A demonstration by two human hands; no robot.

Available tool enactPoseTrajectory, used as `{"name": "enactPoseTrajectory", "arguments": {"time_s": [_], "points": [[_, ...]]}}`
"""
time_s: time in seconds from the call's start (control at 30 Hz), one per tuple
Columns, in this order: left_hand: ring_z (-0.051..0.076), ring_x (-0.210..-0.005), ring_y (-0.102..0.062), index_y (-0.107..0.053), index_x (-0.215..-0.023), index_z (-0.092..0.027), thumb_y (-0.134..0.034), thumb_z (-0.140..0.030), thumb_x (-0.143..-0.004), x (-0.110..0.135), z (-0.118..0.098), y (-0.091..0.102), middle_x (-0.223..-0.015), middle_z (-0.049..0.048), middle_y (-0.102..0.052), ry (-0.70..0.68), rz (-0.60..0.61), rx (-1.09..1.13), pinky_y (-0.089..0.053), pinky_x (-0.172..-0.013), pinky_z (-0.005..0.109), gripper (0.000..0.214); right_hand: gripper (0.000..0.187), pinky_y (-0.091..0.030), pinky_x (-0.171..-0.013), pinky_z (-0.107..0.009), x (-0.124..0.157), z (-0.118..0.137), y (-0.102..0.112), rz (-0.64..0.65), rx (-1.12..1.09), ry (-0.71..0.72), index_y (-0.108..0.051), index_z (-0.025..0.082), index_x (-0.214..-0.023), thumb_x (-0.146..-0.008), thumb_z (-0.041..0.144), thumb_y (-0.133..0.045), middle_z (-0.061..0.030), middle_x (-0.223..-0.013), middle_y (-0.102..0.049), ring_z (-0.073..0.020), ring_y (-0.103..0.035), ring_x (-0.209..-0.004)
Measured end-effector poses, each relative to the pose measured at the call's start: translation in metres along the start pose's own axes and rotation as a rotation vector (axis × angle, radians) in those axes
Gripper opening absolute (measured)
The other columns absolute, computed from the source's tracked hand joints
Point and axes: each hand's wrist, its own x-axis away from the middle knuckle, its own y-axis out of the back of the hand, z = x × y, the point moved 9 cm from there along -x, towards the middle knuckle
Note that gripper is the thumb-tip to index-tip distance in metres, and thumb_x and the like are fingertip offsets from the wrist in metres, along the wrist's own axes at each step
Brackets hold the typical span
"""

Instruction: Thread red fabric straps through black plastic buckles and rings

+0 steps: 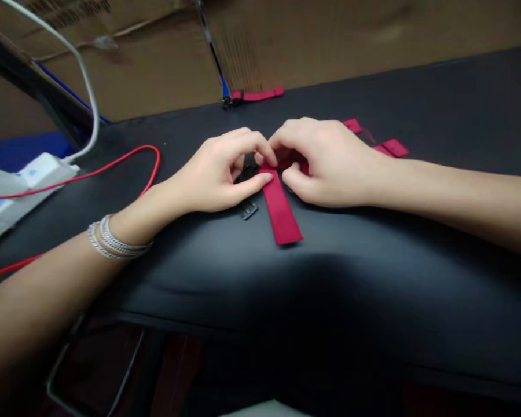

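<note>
A flat red webbing strap (pixel 281 214) lies on the dark surface, its cut end toward me. My left hand (pixel 226 168) pinches it near its upper part, thumb on top and index fingertip just above. My right hand (pixel 330 159) is curled over the same area, with red webbing showing between its thumb and fingers. The fingertips of both hands nearly meet there. Under my left hand a black plastic buckle (pixel 248 209) shows in part. What the far fingers grip is hidden.
Another red strap with black hardware (pixel 258 95) lies by the cardboard (pixel 156 63) at the back. Red strap pieces (pixel 393 148) lie beyond my right wrist. On the left are a white power strip (pixel 43 174), a white cable (pixel 87 87) and a red cable (pixel 125 155).
</note>
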Motion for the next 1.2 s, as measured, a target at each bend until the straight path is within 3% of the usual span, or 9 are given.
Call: {"name": "enactPoseTrajectory", "arguments": {"time_s": [0.3,0.5,0.7,0.83,1.03,1.2], "points": [[0.007,-0.055,-0.041,-0.067,-0.106,-0.015,-0.065,-0.026,-0.085,0.0,0.0,0.0,-0.093,0.0035,-0.067,0.012,0.0,0.001,-0.038,-0.055,0.026,0.023,0.028,-0.051,-0.092,-0.04,0.003,-0.003,0.01,-0.088,0.027,-0.098,-0.067,0.015,-0.101,-0.077,0.013,-0.051,-0.0125,-0.106,-0.064,-0.0247,-0.06,-0.1],[0.006,-0.049,-0.04,-0.062,-0.11,-0.013,-0.062,-0.023,-0.083,0.0,0.003,-0.001,-0.085,0.0018,-0.064,0.065,-0.014,0.075,-0.033,-0.048,0.025,0.029,0.029,-0.051,-0.09,-0.041,0.001,-0.006,0.004,-0.036,0.049,-0.108,-0.067,0.014,-0.105,-0.081,0.015,-0.051,-0.0114,-0.1,-0.064,-0.0233,-0.059,-0.093],[0.009,-0.056,-0.045,-0.063,-0.112,-0.013,-0.054,-0.018,-0.083,0.0,0.008,-0.002,-0.079,0.0014,-0.061,0.106,-0.018,0.073,-0.039,-0.055,0.026,0.03,0.028,-0.05,-0.092,-0.041,0.001,-0.005,0.002,-0.03,0.06,-0.085,-0.068,0.014,-0.107,-0.086,0.024,-0.052,-0.0125,-0.103,-0.065,-0.0234,-0.059,-0.095],[0.012,-0.066,-0.053,-0.065,-0.104,-0.016,-0.047,-0.02,-0.085,0.0,0.011,0.001,-0.088,0.0038,-0.065,0.104,-0.062,0.068,-0.043,-0.061,0.026,0.026,0.031,-0.05,-0.094,-0.04,0.002,-0.005,0.002,-0.029,0.066,-0.08,-0.069,0.016,-0.112,-0.087,0.024,-0.051,-0.0125,-0.107,-0.065,-0.0246,-0.06,-0.1],[0.011,-0.057,-0.047,-0.064,-0.101,-0.017,-0.055,-0.026,-0.088,0.0,0.012,0.0,-0.072,0.0005,-0.058,0.122,-0.047,0.098,-0.04,-0.055,0.026,0.018,0.033,-0.052,-0.088,-0.039,0.003,-0.006,0.003,-0.016,0.058,-0.123,-0.07,0.015,-0.114,-0.086,0.024,-0.055,-0.0135,-0.107,-0.063,-0.0235,-0.06,-0.096],[0.004,-0.052,-0.046,-0.057,-0.113,-0.015,-0.067,-0.024,-0.079,0.0,0.014,0.0,-0.103,0.0076,-0.066,0.129,-0.018,0.169,-0.038,-0.047,0.024,0.038,0.032,-0.052,-0.089,-0.042,0.003,-0.006,0.004,-0.028,0.065,-0.141,-0.069,0.012,-0.113,-0.087,0.023,-0.054,-0.0142,-0.104,-0.06,-0.0234,-0.059,-0.094]]}}
